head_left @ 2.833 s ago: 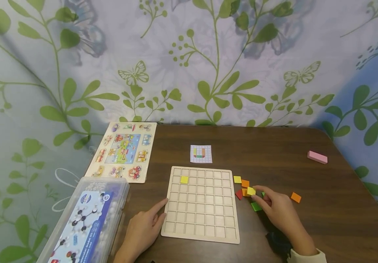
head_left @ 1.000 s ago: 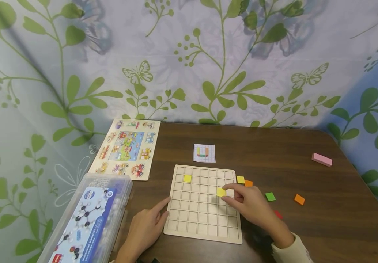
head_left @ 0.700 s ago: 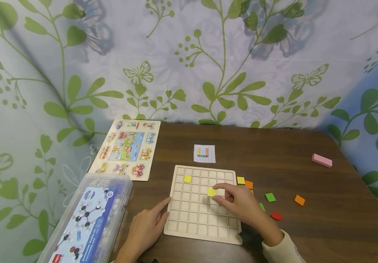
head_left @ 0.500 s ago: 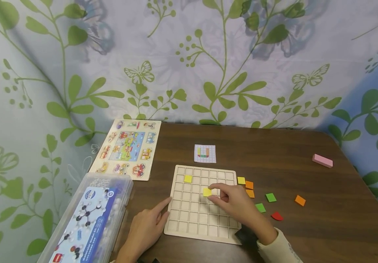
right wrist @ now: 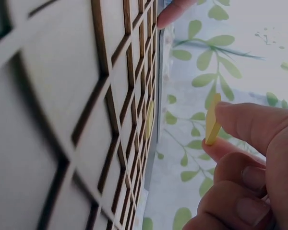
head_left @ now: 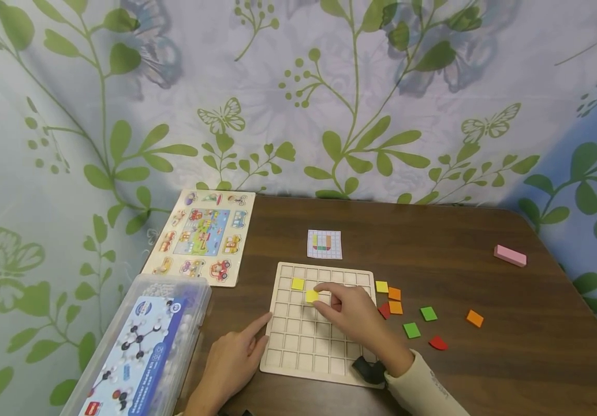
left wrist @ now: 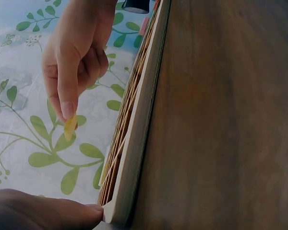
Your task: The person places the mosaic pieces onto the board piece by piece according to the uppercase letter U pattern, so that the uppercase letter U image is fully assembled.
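Between thumb and index finger, my right hand (head_left: 353,312) pinches a yellow square tile (head_left: 312,296) above the wooden grid board (head_left: 319,363). In the right wrist view this tile (right wrist: 212,120) is seen edge-on, clear of the board. Another yellow tile (head_left: 297,283) lies in a cell near the board's upper left, just beyond the held one. My left hand (head_left: 231,361) rests at the board's left edge, its extended index finger touching the rim; the left wrist view shows a fingertip (left wrist: 93,211) against the board's corner.
Right of the board lie a yellow tile (head_left: 381,286), orange tiles (head_left: 395,307), green tiles (head_left: 411,330) and red pieces (head_left: 438,343). A pattern card (head_left: 324,244) lies behind it. Left are a picture puzzle (head_left: 200,237) and a molecular model kit box (head_left: 137,346). A pink block (head_left: 510,255) sits far right.
My right hand picked a yellow tile from the loose pieces and carried it left over the board, close to the placed yellow tile. My left hand stays at the board's edge.
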Available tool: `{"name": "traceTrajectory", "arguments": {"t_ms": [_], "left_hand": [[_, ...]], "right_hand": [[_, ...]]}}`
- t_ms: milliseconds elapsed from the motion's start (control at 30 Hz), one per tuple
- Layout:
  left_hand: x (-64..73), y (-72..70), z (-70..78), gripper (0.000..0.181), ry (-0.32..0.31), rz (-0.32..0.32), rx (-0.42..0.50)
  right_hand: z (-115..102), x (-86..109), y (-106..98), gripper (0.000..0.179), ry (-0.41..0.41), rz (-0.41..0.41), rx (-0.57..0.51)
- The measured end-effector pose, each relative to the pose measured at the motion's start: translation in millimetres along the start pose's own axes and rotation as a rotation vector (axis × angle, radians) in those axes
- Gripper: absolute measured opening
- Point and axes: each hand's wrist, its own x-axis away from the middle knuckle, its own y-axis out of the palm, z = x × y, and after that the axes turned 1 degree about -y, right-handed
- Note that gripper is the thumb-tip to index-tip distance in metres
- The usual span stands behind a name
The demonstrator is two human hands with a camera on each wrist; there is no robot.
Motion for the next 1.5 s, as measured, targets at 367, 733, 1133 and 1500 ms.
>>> {"name": "traceTrajectory", "arguments": {"t_ms": [367, 733, 1133, 1500], "left_hand": [[-2.0, -0.5, 1.4, 0.043, -0.03, -0.045, -0.004], [-1.2, 1.2, 0.5, 0.042, -0.037, -0.051, -0.013], [-1.6, 0.6, 0.8, 0.042, -0.025, -0.038, -0.003], [-2.1, 0.2, 1.2, 0.042, -0.023, -0.042, -0.009]], "right_hand": [[-8.3, -15.7, 17.6, 0.028, -0.042, 0.042, 0.009], [-3.3, -22.0, 33.2, 0.027, 0.003, -0.032, -0.077], [-0.4, -24.0, 38.9, 0.028, -0.017, -0.03, -0.014], [-2.4, -23.7, 41.6, 0.028, -0.02, -0.005, 0.052]]}}
